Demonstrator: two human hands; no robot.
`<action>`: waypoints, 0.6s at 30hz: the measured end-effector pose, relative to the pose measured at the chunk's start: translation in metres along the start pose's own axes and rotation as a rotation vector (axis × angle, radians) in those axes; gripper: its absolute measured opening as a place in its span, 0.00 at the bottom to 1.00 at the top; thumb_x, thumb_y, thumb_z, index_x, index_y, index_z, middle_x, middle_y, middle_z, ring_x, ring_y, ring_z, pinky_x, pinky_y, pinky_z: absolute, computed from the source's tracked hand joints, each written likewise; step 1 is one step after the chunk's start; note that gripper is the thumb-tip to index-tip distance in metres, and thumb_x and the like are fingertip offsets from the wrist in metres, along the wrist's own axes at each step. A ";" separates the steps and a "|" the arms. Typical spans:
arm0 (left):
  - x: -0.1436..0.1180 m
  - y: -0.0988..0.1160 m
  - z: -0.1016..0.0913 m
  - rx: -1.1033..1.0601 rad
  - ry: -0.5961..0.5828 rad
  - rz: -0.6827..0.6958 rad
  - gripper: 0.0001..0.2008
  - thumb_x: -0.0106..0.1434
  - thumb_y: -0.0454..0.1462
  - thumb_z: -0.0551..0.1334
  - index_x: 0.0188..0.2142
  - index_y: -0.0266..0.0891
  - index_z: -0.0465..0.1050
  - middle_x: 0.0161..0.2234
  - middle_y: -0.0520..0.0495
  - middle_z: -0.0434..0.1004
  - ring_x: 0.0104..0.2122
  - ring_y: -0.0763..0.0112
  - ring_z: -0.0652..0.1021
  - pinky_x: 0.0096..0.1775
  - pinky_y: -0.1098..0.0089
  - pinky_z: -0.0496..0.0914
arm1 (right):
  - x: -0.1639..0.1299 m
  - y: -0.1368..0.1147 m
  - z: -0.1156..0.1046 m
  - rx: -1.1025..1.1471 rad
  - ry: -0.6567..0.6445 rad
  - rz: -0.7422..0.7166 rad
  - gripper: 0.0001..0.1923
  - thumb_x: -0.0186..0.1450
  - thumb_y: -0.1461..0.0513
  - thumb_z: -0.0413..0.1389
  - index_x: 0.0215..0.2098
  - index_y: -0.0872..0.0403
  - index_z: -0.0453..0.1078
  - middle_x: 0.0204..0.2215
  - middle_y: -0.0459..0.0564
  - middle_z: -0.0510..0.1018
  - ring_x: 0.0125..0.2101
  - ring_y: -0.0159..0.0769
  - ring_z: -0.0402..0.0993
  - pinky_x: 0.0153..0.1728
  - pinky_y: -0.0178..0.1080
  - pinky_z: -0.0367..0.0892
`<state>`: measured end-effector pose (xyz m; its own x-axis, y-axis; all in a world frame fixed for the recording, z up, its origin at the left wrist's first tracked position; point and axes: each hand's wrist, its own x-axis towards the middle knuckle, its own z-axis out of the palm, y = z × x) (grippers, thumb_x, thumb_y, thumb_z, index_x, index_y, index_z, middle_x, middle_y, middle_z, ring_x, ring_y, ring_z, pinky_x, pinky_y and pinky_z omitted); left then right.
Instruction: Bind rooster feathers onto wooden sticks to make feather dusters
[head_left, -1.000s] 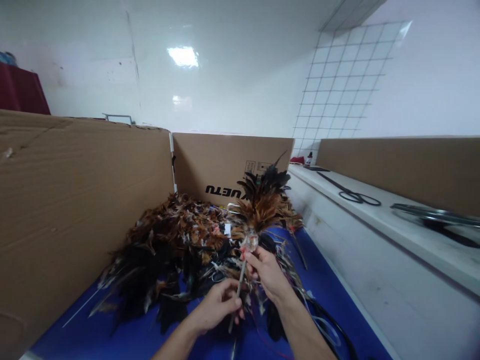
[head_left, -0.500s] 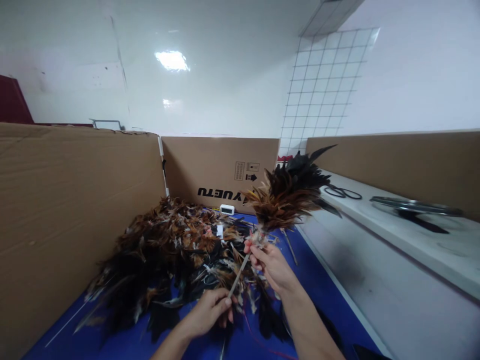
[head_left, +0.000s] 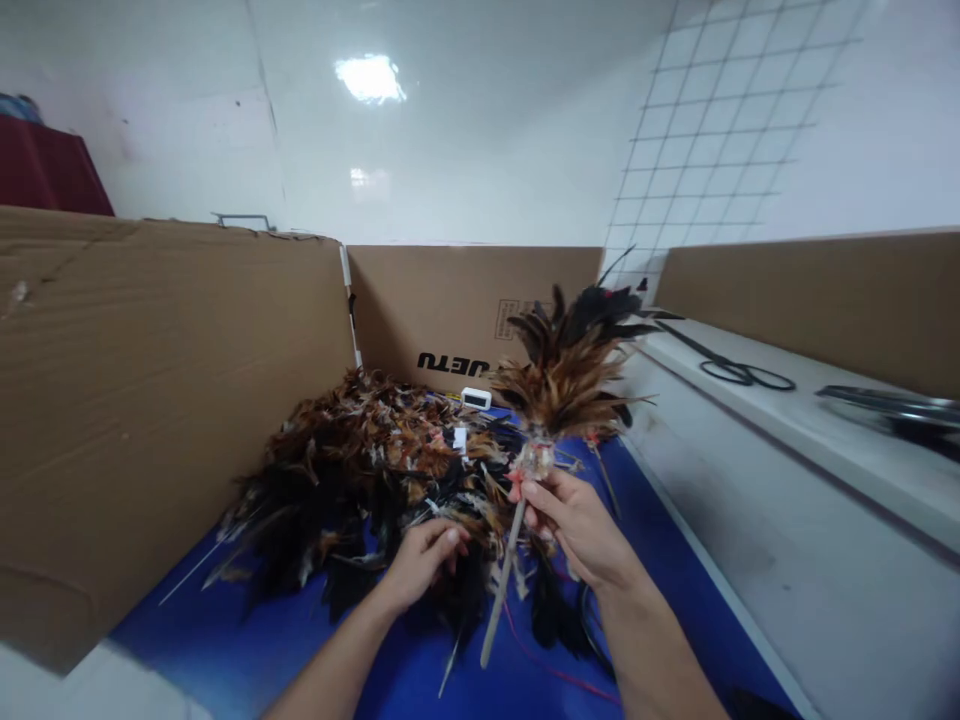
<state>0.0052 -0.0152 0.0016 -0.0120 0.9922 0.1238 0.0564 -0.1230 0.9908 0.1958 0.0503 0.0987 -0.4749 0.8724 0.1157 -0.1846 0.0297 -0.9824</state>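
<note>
My right hand [head_left: 581,525] pinches a feather duster [head_left: 566,385] at the bottom of its brown and black feathers, where pale fluff and something pinkish-red show. The duster leans up to the right, and its bare stick [head_left: 501,590] slants down past my hand with the lower end free. My left hand [head_left: 427,560] is apart from the stick, over the front of a feather pile [head_left: 375,430]. Its thumb and fingers are curled close together; whatever is between them, if anything, is hidden. Dark feathers hang just below that hand.
Cardboard panels [head_left: 225,340] stand left, behind and right of the blue surface [head_left: 405,670]. A small white device [head_left: 476,399] sits behind the pile. Black-handled scissors [head_left: 742,374] lie on the white ledge [head_left: 862,440] at right. A red cord [head_left: 547,665] runs near the front.
My left hand has let go of the stick and sits a little left and higher. The duster has turned more upright in my right hand. The view has shifted slightly.
</note>
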 end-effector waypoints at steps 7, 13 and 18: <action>0.000 0.015 -0.014 -0.368 0.255 0.072 0.19 0.60 0.47 0.56 0.40 0.33 0.74 0.33 0.42 0.75 0.31 0.70 0.73 0.29 0.74 0.67 | -0.005 0.043 0.059 -0.074 -0.252 0.113 0.14 0.56 0.54 0.57 0.32 0.58 0.67 0.25 0.46 0.74 0.16 0.23 0.64 0.13 0.27 0.56; -0.004 0.019 -0.021 -0.647 0.094 -0.157 0.28 0.59 0.54 0.52 0.38 0.29 0.73 0.24 0.43 0.73 0.16 0.76 0.70 0.14 0.77 0.60 | -0.010 0.075 0.093 -0.085 -0.342 0.195 0.14 0.55 0.54 0.56 0.27 0.58 0.65 0.22 0.45 0.73 0.14 0.23 0.65 0.11 0.27 0.58; -0.007 0.021 -0.022 -0.589 0.087 -0.183 0.21 0.58 0.48 0.58 0.37 0.29 0.72 0.27 0.41 0.75 0.16 0.74 0.72 0.11 0.79 0.58 | -0.012 0.083 0.096 -0.071 -0.300 0.223 0.15 0.53 0.53 0.57 0.26 0.58 0.64 0.21 0.45 0.72 0.14 0.24 0.65 0.11 0.27 0.59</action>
<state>-0.0160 -0.0247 0.0229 -0.0518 0.9961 -0.0712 -0.5142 0.0345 0.8570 0.1038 -0.0040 0.0303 -0.7297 0.6798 -0.0742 0.0063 -0.1017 -0.9948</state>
